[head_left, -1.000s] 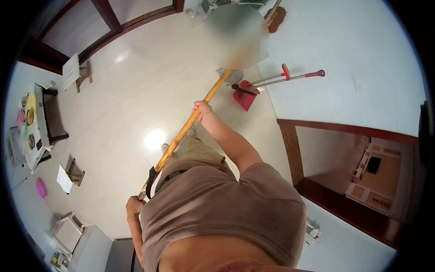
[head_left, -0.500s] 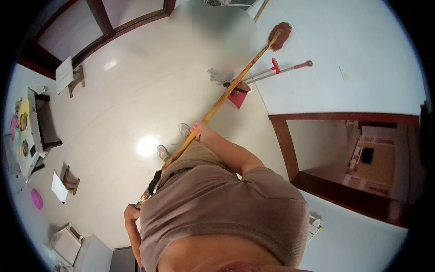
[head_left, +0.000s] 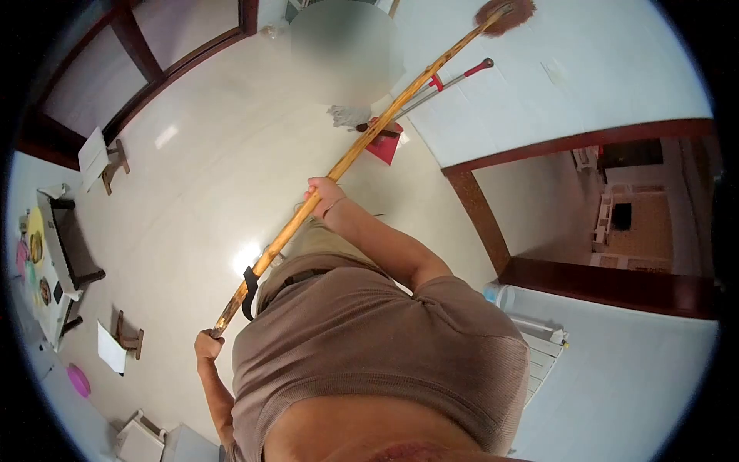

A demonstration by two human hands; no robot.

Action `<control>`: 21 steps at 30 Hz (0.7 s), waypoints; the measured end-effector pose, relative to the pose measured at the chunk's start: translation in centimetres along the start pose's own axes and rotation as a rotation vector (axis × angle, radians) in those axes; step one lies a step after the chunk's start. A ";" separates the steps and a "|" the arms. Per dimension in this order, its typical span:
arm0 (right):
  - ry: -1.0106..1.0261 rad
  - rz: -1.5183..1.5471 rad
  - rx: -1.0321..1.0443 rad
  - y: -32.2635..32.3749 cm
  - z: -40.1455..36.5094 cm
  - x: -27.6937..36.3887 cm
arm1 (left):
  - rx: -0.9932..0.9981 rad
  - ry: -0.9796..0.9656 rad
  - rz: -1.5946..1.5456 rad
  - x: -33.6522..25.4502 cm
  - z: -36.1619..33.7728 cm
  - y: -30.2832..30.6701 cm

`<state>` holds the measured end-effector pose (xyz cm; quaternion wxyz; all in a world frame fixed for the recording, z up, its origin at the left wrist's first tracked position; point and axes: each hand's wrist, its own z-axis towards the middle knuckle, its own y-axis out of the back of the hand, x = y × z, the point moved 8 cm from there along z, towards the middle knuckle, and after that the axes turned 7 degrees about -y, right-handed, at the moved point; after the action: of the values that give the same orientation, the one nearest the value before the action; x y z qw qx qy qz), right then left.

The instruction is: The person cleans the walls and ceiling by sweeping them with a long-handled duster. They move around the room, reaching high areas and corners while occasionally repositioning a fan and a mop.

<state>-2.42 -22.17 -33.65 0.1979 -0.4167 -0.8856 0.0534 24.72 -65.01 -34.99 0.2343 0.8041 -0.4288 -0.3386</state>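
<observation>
A long-handled duster [head_left: 358, 146] with a knotty yellow wooden pole runs diagonally across my front. Its reddish-brown tufted head [head_left: 517, 17] is at the top right, over the pale wall. My left hand [head_left: 208, 345] is closed round the pole's lower end, beside my hip. Farther up, my right hand [head_left: 325, 196] wraps the pole near its middle. A black strap [head_left: 250, 291] hangs at the pole between my hands. Behind the pole, a red dustpan [head_left: 381, 148] and a grey mop head [head_left: 349, 115] are on the floor, partly covered by it.
Low stools [head_left: 114, 165] and a cluttered table [head_left: 58, 269] stand to the left. A pink basin [head_left: 78, 379] is at the lower left. On the right are a dark-framed doorway [head_left: 477, 208] and a white radiator [head_left: 539, 358]. A blurred patch hides part of the top.
The duster's head has moved up and to the right along the wall. My left hand has come forward from my hip, and the pole's lower end now shows more. Both hands keep their hold.
</observation>
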 end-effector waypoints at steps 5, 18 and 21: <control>0.054 0.003 0.096 -0.3 -1.3 0.7 | -0.065 -0.039 0.003 -0.7 0.0 1.3; -0.077 -0.043 0.304 2.5 -6.2 -1.1 | -0.125 -0.001 0.052 -1.5 -4.9 2.1; -0.054 0.051 0.145 4.6 -6.1 -1.3 | -0.021 -0.014 0.024 -1.1 -5.2 0.4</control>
<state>4.02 -20.66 -29.68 0.2020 -0.4219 -0.8737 0.1336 27.92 -63.82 -30.85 0.2437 0.7941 -0.4364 -0.3457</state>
